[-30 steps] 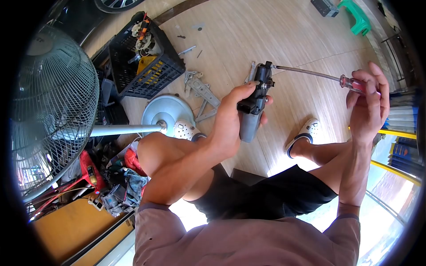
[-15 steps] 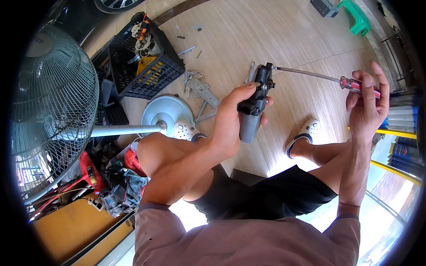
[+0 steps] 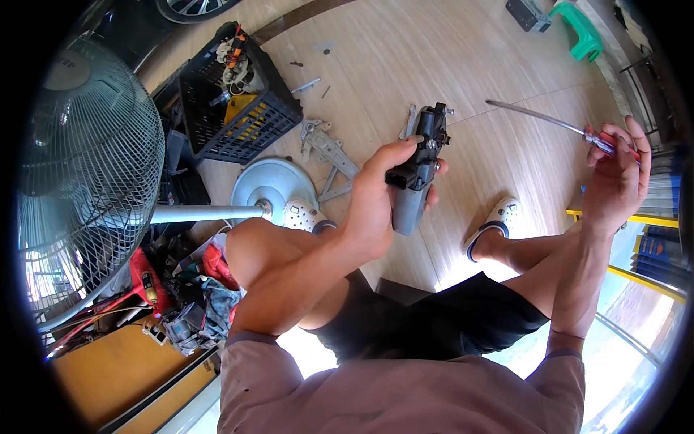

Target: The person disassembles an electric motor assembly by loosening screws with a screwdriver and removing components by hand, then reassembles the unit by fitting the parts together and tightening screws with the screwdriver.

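My left hand is wrapped round a small electric motor, which has a grey cylindrical body and a black gear housing. The thumb presses on the housing, and other fingertips show on its far side. A screw sticks out at the housing's upper right corner. Off to the right, my right hand grips a screwdriver by its red and clear handle. The long metal shaft points left toward the motor, with its tip apart from the screw.
A black plastic crate of parts stands at upper left. Beside it are a large fan and its round base. A metal linkage lies on the floor. A green stool and a shelf are at right.
The screwdriver tip has come away from the screw on the motor. My right hand has moved right and slightly down with the screwdriver. My left hand and the motor have hardly shifted.
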Demonstrator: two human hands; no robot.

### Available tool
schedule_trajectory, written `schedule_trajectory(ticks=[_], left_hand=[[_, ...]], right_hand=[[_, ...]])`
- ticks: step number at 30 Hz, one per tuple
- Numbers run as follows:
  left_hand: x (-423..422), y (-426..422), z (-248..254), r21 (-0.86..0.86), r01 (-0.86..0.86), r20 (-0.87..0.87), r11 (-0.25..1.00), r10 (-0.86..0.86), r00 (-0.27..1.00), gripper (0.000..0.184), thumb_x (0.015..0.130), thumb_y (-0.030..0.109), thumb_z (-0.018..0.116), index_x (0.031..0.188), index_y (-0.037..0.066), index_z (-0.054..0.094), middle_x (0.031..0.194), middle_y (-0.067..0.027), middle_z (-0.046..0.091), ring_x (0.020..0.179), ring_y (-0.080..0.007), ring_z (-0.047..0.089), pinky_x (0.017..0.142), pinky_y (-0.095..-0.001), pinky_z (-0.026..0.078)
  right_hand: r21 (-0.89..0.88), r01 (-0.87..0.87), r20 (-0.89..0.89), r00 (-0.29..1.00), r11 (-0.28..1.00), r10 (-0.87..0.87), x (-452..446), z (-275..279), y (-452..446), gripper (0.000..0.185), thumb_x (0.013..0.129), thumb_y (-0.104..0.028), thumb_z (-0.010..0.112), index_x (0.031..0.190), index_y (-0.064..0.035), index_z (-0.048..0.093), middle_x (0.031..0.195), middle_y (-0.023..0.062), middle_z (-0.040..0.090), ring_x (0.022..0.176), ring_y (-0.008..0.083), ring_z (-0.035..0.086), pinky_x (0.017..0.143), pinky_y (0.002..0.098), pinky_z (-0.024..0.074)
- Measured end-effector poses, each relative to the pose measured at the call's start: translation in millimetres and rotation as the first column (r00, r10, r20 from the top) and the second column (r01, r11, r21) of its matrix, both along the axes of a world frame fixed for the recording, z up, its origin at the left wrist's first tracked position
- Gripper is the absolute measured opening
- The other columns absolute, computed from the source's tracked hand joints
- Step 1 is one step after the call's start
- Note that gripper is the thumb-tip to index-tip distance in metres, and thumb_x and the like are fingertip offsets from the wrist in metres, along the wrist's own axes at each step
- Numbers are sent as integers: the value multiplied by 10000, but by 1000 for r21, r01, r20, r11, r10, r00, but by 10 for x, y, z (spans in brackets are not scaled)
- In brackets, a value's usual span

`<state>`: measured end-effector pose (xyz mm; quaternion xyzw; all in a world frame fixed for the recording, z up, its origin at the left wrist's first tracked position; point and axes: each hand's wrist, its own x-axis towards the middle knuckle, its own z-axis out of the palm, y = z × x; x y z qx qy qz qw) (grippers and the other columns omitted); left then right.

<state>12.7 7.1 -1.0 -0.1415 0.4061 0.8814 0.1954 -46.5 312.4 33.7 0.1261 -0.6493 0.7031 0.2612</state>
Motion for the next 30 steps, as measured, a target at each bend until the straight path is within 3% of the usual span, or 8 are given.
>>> schedule_trajectory(ticks=[2, 6, 12, 15, 19, 24, 30], left_hand=[[14, -5, -7, -15, 16, -24, 1000, -16, 1000, 432, 938, 408, 524, 1161, 45, 589, 970, -90, 661, 690, -163, 607, 664, -288, 466], [44, 29, -26, -104, 64, -80, 992, -72, 994, 508, 929, 411, 465, 1228, 24, 604, 1075, -117, 680, 758, -196, 615, 689, -315, 466], [110, 124, 19, -193, 147, -191, 970, -184, 964, 613, 903, 402, 479, 1363, -2, 511, 1110, -110, 656, 772, -156, 610, 686, -269, 453], [127, 147, 70, -211, 160, -203, 964, -203, 958, 641, 891, 404, 498, 1371, -20, 498, 1115, -117, 649, 779, -149, 608, 690, -262, 451], [136, 143, 57, -218, 162, -238, 962, -213, 948, 666, 880, 393, 526, 1390, -32, 479, 1130, -124, 637, 794, -151, 608, 708, -260, 456], [146, 159, 66, -274, 146, -265, 951, -220, 939, 705, 882, 341, 545, 1456, -47, 411, 1151, -130, 628, 815, -156, 601, 741, -268, 465], [148, 159, 49, -380, 134, -318, 915, -265, 910, 740, 886, 297, 550, 1504, -52, 342, 1159, -136, 630, 837, -161, 594, 767, -275, 470]], right_hand=[[3, 118, 45, 992, 993, -118, -19, -12, 46, 274, 1011, -86, 474, 1238, 14, 592, 976, 165, 696, 689, 157, 638, 621, 275, 523], [163, 107, 178, 975, 981, -136, 35, -7, -254, 248, 1024, -93, 448, 1188, -28, 622, 798, 79, 634, 629, 108, 597, 520, 221, 492], [251, -286, 376, 909, 925, 179, 266, -176, -615, 164, 989, -48, 564, 1130, -13, 640, 763, 9, 586, 590, 43, 511, 505, 198, 376], [400, -376, 367, 901, 836, 229, 294, -150, -751, 148, 987, -115, 617, 1072, -4, 663, 735, 8, 600, 592, 49, 493, 519, 218, 383], [445, -352, 350, 915, 824, 201, 258, -237, -803, 198, 987, -186, 644, 976, 7, 684, 751, 57, 637, 630, 95, 549, 567, 265, 442], [454, -330, 264, 937, 827, 229, 258, -232, -813, 189, 995, -174, 630, 972, 8, 678, 781, 75, 664, 675, 113, 585, 610, 264, 469], [306, -435, 408, 863, 847, 297, 264, -192, -807, 152, 989, -143, 639, 982, 6, 672, 813, 41, 669, 715, 89, 580, 640, 246, 471]])
